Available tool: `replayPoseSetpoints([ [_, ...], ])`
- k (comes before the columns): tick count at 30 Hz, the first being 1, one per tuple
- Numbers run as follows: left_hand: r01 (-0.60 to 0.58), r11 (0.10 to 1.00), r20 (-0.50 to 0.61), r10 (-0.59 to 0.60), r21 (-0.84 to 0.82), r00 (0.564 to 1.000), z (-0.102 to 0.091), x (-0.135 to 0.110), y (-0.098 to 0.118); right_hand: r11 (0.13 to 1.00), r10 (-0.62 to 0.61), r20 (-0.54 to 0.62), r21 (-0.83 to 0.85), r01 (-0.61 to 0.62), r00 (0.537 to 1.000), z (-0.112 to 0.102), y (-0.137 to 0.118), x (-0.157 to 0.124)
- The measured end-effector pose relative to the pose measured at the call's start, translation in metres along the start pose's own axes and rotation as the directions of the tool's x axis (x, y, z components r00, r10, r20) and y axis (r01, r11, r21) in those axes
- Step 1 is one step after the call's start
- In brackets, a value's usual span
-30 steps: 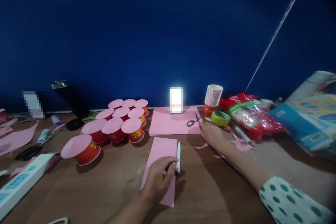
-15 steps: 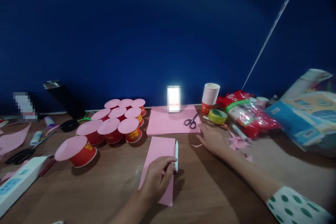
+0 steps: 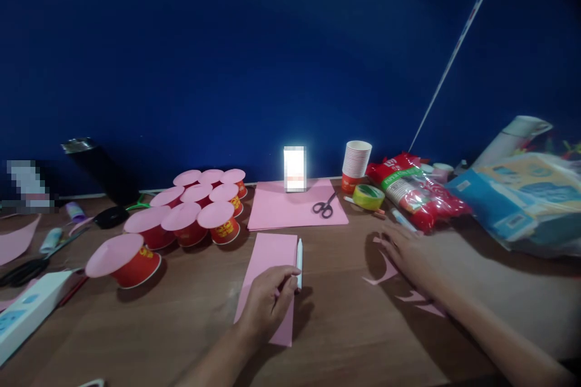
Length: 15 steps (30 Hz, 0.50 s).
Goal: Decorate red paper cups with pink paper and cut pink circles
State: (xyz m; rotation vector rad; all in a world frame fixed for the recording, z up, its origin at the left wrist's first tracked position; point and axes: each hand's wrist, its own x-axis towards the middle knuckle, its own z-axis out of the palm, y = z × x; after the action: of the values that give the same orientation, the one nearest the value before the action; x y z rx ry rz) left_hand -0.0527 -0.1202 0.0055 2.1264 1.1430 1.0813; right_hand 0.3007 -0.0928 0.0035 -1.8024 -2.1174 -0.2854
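My left hand point(image 3: 271, 299) rests over a pink paper strip point(image 3: 272, 251), its fingers curled against a white marker point(image 3: 299, 257) at the strip's right edge. Thumb and index finger close on the marker's side. To the right, my right hand point(image 3: 403, 251) lies palm down with its fingers stretched out, over pink paper scraps point(image 3: 385, 272). Part of the scraps is hidden beneath it. Beyond both hands, black-handled scissors point(image 3: 324, 208) lie on a stack of pink paper point(image 3: 272, 205).
Red paper cups topped with pink discs point(image 3: 216, 224) stand in rows at left. A power strip point(image 3: 34, 308) lies front left. Back right are stacked cups point(image 3: 356, 160), yellow tape point(image 3: 368, 196), a red bag point(image 3: 408, 187) and a blue package point(image 3: 512, 205). A blue wall point(image 3: 227, 60) rises behind.
My right hand has moved right and toward me, away from the pink stack, with the scraps now under and beside it. My left hand stays by the marker. The view has shifted slightly.
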Motion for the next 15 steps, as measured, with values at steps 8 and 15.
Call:
replayPoseSetpoints([
  [8,0.002,1.000,0.023,-0.002,0.010,1.000,0.001,0.000,0.000,1.000,-0.020,0.023,0.008,0.020,1.000,0.017,-0.006,-0.012],
  [15,0.005,1.000,0.030,-0.005,-0.007,1.000,0.004,-0.003,-0.003,0.956,0.005,0.014,0.292,-0.008,1.000,-0.004,-0.005,-0.058],
])
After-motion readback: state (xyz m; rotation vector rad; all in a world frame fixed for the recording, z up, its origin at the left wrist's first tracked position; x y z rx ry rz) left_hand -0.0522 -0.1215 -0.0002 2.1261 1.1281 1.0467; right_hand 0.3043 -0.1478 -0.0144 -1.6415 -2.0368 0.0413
